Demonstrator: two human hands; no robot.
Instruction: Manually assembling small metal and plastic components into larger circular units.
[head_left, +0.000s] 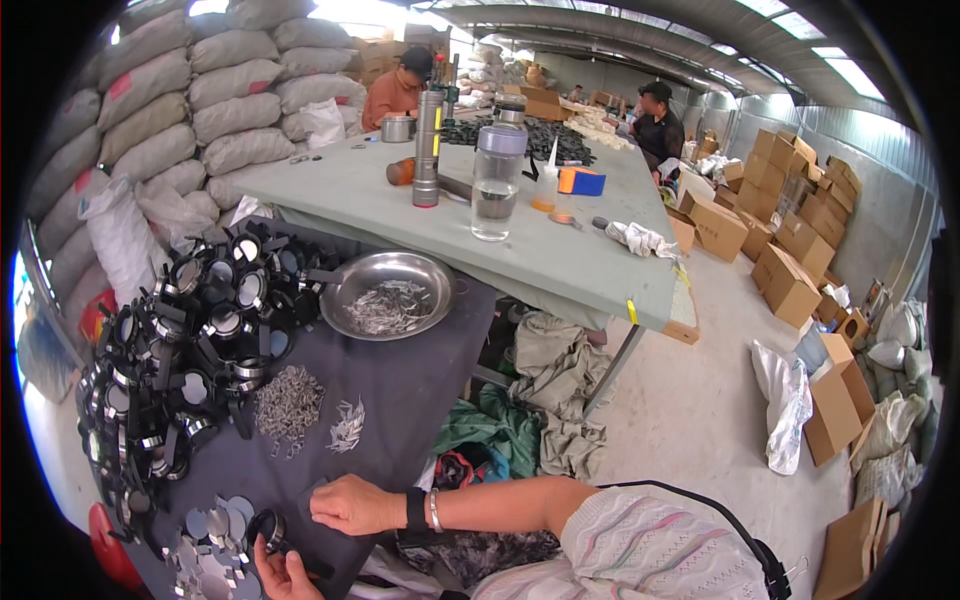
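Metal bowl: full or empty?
Partly filled: the metal bowl holds a heap of slim metal pieces, with bare metal showing around them.

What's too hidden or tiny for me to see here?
In the head view:
Left hand: wrist cut off by the lower edge.
Right hand: anything in its palm, hidden by the hand itself.
Metal pieces in the steel bowl: exact shapes, too small.

The bare left hand (287, 577) and bare right hand (352, 505) are being viewed from close above by a head-worn fisheye camera facing down and forward, while the long grey-green flat-topped table (590, 285) is being taken in farther ahead.
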